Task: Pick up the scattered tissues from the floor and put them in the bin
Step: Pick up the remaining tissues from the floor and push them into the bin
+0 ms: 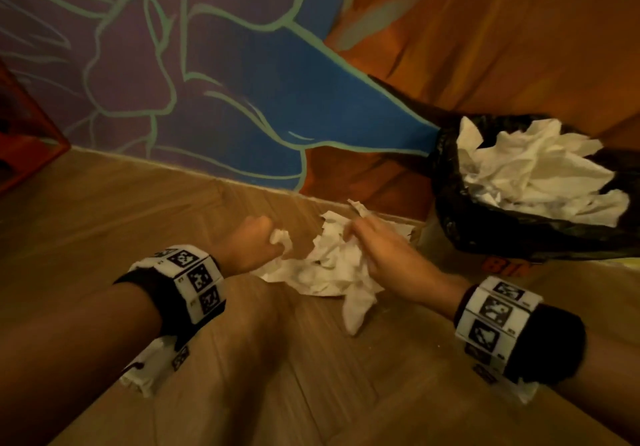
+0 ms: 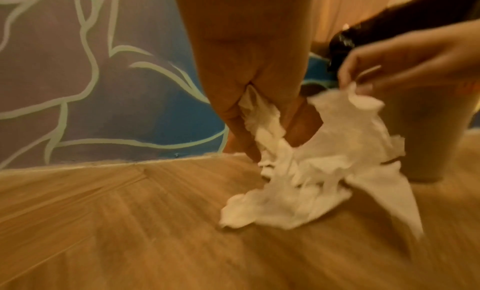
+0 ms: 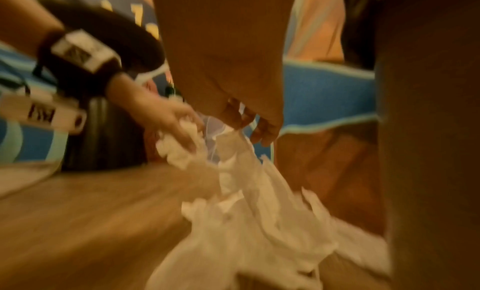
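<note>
A bunch of crumpled white tissues (image 1: 329, 269) hangs between both hands just above the wooden floor (image 1: 145, 203), near the wall. My left hand (image 1: 258, 241) is curled round one end of the tissues (image 2: 262, 122). My right hand (image 1: 367, 241) pinches the other end of the tissues (image 3: 233, 149) with its fingertips (image 2: 349, 83). The bin (image 1: 485, 234), lined with a black bag, stands to the right of my hands. Several white tissues (image 1: 540, 171) fill it to the top.
A painted wall (image 1: 214, 74) in purple, blue and orange runs behind the hands. A red object (image 1: 24, 133) sits at the far left edge. Both wrists carry black bands with white marker blocks (image 1: 197, 279).
</note>
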Demonstrator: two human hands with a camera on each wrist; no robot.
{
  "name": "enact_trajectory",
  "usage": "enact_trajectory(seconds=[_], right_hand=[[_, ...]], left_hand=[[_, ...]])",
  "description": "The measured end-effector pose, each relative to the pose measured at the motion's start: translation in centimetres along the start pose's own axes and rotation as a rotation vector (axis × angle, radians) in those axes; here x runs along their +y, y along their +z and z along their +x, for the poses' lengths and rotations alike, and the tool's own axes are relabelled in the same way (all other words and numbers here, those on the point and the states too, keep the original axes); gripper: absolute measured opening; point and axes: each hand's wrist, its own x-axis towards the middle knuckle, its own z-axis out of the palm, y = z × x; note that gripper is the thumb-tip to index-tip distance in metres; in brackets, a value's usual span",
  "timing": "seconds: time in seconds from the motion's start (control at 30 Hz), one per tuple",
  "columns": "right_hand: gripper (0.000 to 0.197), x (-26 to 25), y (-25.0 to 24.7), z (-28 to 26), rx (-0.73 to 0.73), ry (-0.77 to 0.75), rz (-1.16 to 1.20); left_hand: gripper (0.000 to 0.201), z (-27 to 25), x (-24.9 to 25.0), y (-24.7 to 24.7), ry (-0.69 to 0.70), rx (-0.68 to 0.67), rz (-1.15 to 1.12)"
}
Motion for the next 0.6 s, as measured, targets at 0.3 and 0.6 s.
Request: enact_trajectory(seconds=[0.3, 0.6], right_hand=[[0.027, -4.0, -9.0, 1.8, 0.562, 0.016, 0.335], [0.03, -4.0, -10.6, 1.2, 0.697, 0.111, 0.549]], left_hand=[[0.05, 0.4, 7.8, -5.3, 0.12, 0.039, -0.71], [0.029, 0.8, 10.0, -4.6, 0.185, -0.025, -0.591]])
